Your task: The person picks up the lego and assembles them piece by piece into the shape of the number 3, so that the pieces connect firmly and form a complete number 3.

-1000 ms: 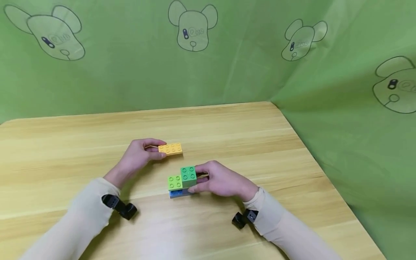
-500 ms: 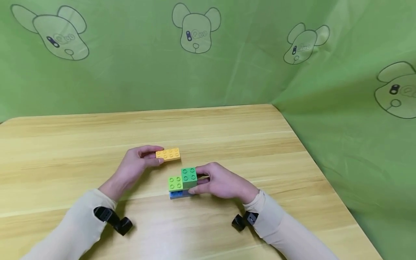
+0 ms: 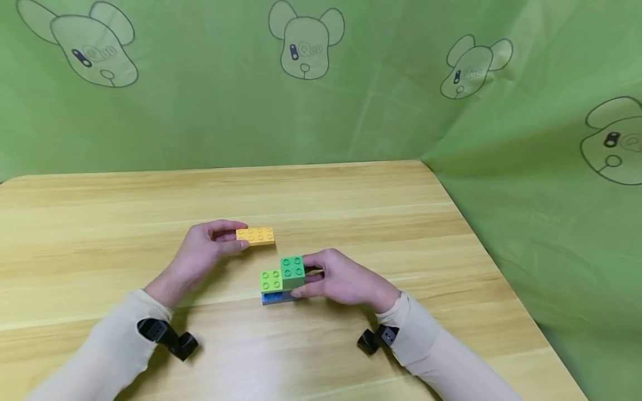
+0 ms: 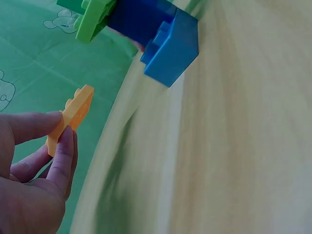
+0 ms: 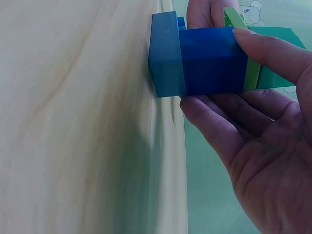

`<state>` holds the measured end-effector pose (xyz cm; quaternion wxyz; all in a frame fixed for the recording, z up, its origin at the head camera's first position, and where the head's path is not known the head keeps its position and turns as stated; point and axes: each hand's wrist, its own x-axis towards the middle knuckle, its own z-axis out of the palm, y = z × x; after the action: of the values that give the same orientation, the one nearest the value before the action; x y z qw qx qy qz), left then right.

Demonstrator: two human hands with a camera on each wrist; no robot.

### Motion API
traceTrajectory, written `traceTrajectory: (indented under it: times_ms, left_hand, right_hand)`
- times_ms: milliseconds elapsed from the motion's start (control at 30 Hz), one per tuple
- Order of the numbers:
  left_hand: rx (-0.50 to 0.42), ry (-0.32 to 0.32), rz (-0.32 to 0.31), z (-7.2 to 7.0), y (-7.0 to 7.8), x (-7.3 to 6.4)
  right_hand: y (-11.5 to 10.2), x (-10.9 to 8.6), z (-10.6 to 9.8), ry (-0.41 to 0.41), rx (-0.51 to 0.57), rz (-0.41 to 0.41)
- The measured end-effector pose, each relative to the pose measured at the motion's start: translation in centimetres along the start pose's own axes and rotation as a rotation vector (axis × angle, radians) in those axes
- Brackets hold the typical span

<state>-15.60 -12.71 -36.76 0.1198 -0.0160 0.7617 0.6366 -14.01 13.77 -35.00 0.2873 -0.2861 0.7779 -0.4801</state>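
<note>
My left hand (image 3: 198, 250) pinches one end of a thin yellow-orange building-block plate (image 3: 259, 236) between thumb and fingers. Its studs face up, and in the left wrist view the plate (image 4: 80, 109) is raised off the tabletop. To the right and nearer, my right hand (image 3: 346, 278) grips the side of a block stack. On top is a green block (image 3: 292, 271) with several studs, seated on one end of a thin lime plate (image 3: 271, 281). Below them come a dark blue block (image 5: 214, 61) and a lighter blue block (image 5: 165, 58) at the base, close to the table.
Both hands work over a wooden table (image 3: 351, 206) with light grain. Green cloth (image 3: 215, 111) printed with mouse-like heads hangs behind it and along the right side. A small black camera (image 3: 168, 337) is strapped to the left wrist, another (image 3: 377, 338) to the right.
My left hand has shifted a little left and nearer with the yellow-orange plate, whose tilt has levelled slightly. The right hand and the stack stay in place. The head view has shifted slightly.
</note>
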Motion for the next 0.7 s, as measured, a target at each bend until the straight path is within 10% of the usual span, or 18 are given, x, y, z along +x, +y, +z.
traceTrajectory:
  times_ms: [700]
  left_hand:
    - [0.052, -0.010, 0.084, -0.5, 1.9, -1.6]
  right_hand:
    - [-2.4, -0.5, 0.3, 0.012, 0.019, 0.049]
